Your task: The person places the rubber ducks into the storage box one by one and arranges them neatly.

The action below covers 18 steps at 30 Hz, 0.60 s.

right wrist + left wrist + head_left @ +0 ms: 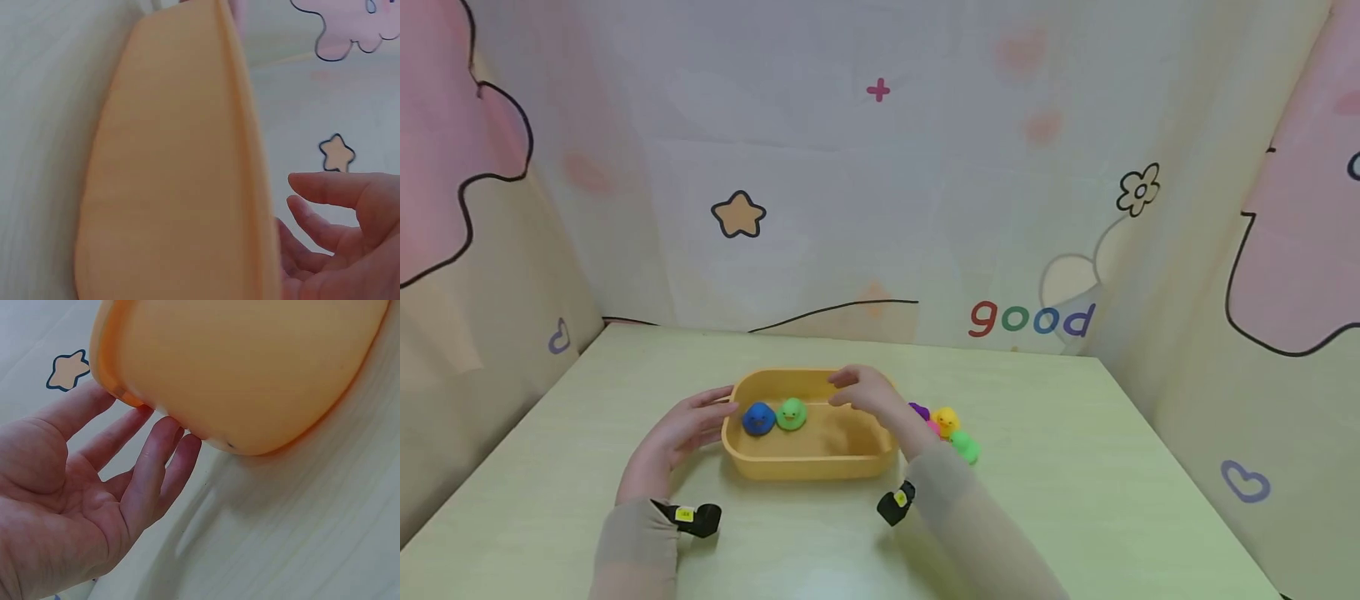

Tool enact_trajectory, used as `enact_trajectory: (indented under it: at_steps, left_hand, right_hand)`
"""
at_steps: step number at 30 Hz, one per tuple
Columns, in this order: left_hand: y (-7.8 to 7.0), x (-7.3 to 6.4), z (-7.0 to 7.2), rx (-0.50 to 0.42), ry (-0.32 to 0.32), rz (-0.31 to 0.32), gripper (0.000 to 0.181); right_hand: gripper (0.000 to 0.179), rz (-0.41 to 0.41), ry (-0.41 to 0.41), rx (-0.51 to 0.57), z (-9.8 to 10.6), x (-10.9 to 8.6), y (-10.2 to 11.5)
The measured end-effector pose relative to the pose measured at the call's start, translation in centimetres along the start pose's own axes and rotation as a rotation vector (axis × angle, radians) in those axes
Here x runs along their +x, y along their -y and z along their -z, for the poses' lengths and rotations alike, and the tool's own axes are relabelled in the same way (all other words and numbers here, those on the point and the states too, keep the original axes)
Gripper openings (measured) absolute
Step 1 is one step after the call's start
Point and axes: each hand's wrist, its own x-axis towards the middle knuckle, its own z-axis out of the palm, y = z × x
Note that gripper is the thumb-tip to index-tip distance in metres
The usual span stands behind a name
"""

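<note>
The left hand (688,427), fingers loosely extended, touches the left end of the tub (812,468) without gripping it; the tub sits upright on the table (1075,517) and looks like light, stiff, smooth plastic, apt to slide if nudged, best held by the rim at both ends; inside, toward its left, are the blue duck (758,419) and the green duck (792,414), probably light, soft and squeezable, best pinched round the body; the right hand (868,392), well apart from the left, hangs over the tub's right part, fingers parted, seemingly holding nothing; beyond the right wrist lie purple (919,410), pink (933,428), yellow (946,421) and lime (965,447) toys.
</note>
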Motion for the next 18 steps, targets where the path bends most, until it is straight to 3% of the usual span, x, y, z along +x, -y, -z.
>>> enact_trajectory:
  at_steps: [5, 9, 18]
  left_hand:
    - [0.0, 0.0, 0.1, 0.003, -0.003, 0.005, 0.069]
    - [-0.1, 0.1, 0.0, 0.000, 0.009, 0.005, 0.069]
    - [0.0, 0.1, -0.1, -0.002, 0.020, 0.005, 0.071]
  right_hand:
    - [0.035, 0.027, -0.056, -0.025, 2.7, -1.2, -0.6]
    - [0.033, 0.001, -0.141, -0.040, 4.9, -2.5, -1.5]
    - [0.032, -0.044, -0.253, -0.088, 8.3, -5.1, -5.2]
